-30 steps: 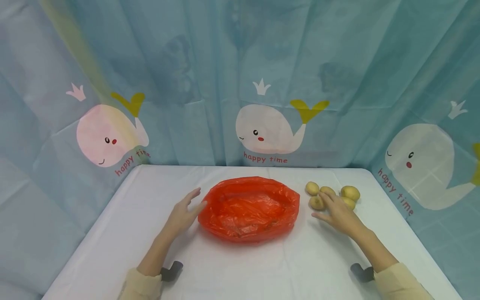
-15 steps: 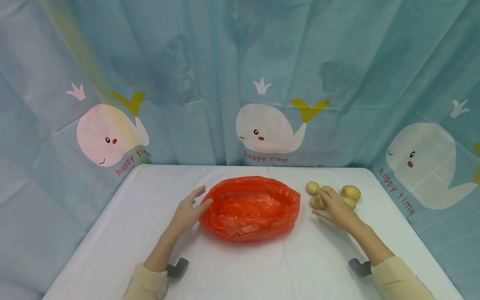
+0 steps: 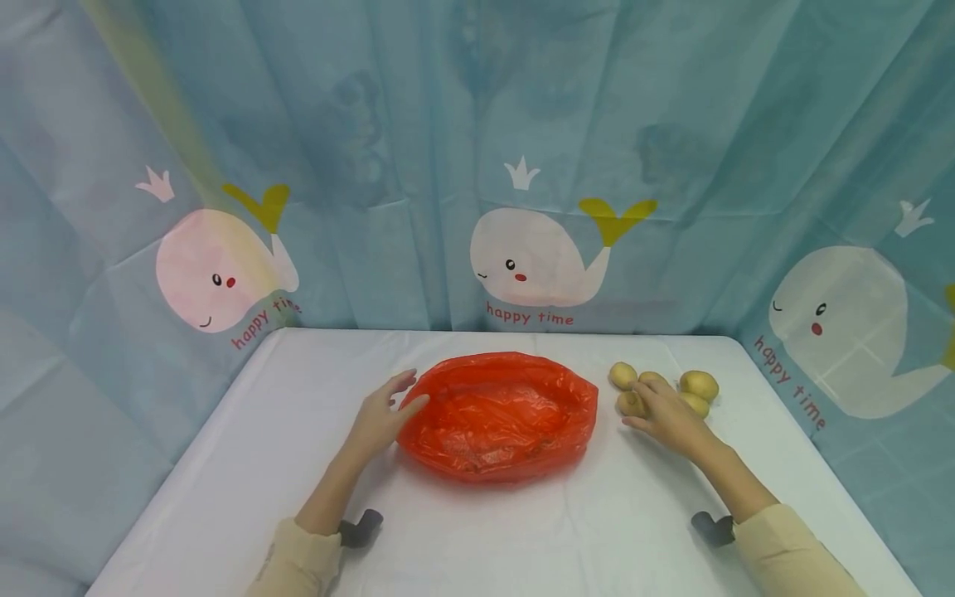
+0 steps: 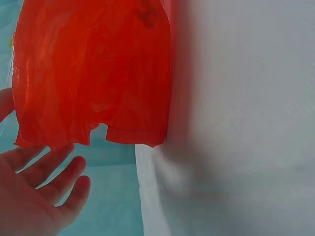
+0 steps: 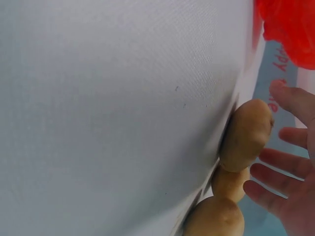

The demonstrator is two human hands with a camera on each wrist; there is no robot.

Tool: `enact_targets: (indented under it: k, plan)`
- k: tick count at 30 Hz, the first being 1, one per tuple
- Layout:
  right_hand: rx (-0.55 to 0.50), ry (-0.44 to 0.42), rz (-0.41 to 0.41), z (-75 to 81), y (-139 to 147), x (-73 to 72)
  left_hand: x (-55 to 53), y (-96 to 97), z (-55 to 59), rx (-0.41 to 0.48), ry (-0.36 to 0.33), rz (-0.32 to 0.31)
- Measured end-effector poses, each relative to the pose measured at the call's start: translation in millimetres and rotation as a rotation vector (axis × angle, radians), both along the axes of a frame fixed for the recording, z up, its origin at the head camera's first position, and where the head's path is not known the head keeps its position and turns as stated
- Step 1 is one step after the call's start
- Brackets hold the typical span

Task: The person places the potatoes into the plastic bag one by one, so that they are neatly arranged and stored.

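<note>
A red plastic bag (image 3: 496, 414) lies spread on the white table with its mouth facing up. At its left rim my left hand (image 3: 376, 423) hovers with fingers apart; in the left wrist view those fingers (image 4: 59, 182) lie just outside the edge of the bag. Over a group of several potatoes (image 3: 622, 375) to the bag's right, my right hand (image 3: 674, 421) hangs with fingers spread and partly hides them. The right wrist view shows one potato (image 5: 246, 135) close to my fingertips (image 5: 258, 171), with others behind it. Neither hand holds anything.
The white table (image 3: 515, 539) ends at a blue curtain (image 3: 388, 249) printed with whales, which rises behind and on both sides. A dark grey device (image 3: 361, 529) is worn at my left wrist and another dark device (image 3: 712, 529) at my right.
My left hand has shifted slightly to the right, nearer the bag's left rim. My right hand has stayed over the potatoes with only slight movement; bag and potatoes lie as before.
</note>
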State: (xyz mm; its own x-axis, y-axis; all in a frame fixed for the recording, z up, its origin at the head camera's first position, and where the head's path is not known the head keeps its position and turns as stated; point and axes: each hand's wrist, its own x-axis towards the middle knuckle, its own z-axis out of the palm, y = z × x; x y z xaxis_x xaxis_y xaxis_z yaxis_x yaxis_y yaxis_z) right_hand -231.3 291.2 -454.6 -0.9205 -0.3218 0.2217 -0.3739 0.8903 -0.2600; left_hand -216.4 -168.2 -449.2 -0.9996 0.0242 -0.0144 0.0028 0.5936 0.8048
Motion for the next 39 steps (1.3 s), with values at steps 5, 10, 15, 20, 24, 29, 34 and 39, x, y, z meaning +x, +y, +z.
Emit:
enact_targets:
  k: [5, 10, 15, 20, 24, 29, 34, 39]
  plan:
    - [0.004, -0.026, -0.002, -1.5, -2, -1.2, -1.3, 2.8, -2.2, 0.003, 0.006, 0.012]
    - [0.015, -0.037, -0.005, -1.8, -4, -1.3, -4.0, 4.3, -4.6, -0.004, 0.022, 0.02]
    - [0.038, -0.016, 0.001, -1.7, -5, -3.2, -7.4, 4.8, -6.4, -0.002, 0.045, 0.015]
    - [0.068, 0.01, 0.004, -3.4, -6, -6.8, -9.5, 6.2, -6.2, 0.007, 0.082, 0.005]
    - [0.082, 0.019, 0.003, -4.2, -7, -8.8, -10.5, 7.8, -5.7, 0.003, 0.113, 0.009]
    - [0.096, 0.024, 0.0, -4.7, -7, -11.0, -11.1, 9.0, -6.0, -0.024, 0.147, 0.038]
    - [0.104, 0.017, -0.016, -3.8, -9, -11.6, -10.2, 9.5, -5.8, -0.045, 0.18, 0.062]
    - [0.099, 0.004, -0.022, -3.9, -10, -12.1, -9.1, 10.5, -4.7, -0.061, 0.19, 0.083]
